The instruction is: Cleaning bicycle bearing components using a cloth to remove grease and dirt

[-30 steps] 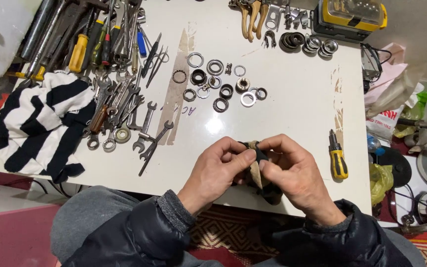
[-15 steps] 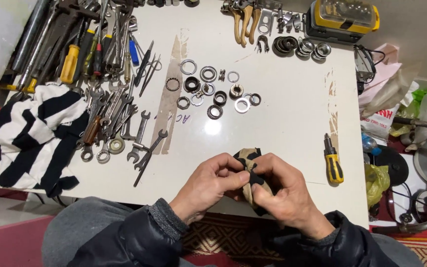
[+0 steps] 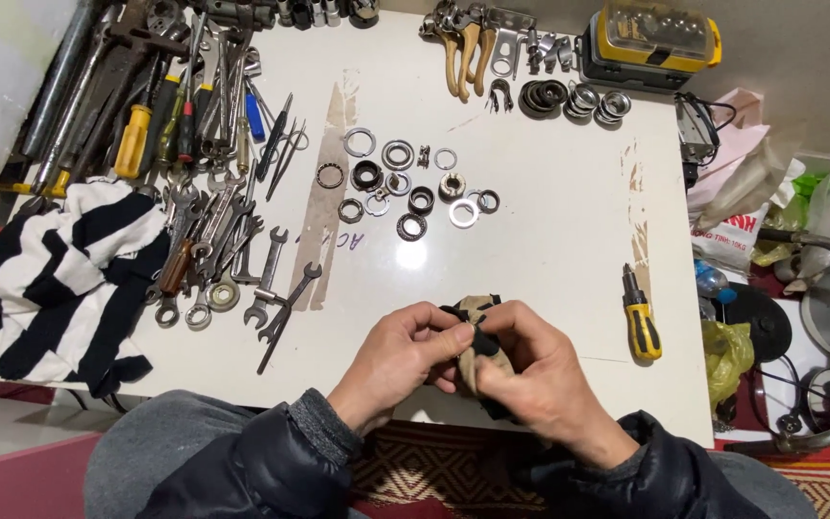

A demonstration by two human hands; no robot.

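My left hand [image 3: 405, 358] and my right hand [image 3: 538, 368] meet over the near edge of the white table [image 3: 549, 211]. Both pinch a small dirty tan and black rag [image 3: 476, 322] bunched between the fingers. Whatever the rag wraps is hidden. A cluster of several metal rings and bearings [image 3: 405, 187] lies on the table beyond my hands. A yellow and black screwdriver [image 3: 641, 317] rests to the right of my right hand.
Several wrenches [image 3: 232, 269] and screwdrivers [image 3: 160, 115] crowd the left side, beside a black and white striped cloth [image 3: 60, 274]. At the far edge lie tan-handled pliers [image 3: 463, 43], stacked rings [image 3: 569, 98] and a yellow case [image 3: 655, 38]. Bags and a metal frame stand right.
My hands have stayed at the table's near edge, fingers shifting slightly on the rag. The view has drifted a little; nothing on the table has moved.
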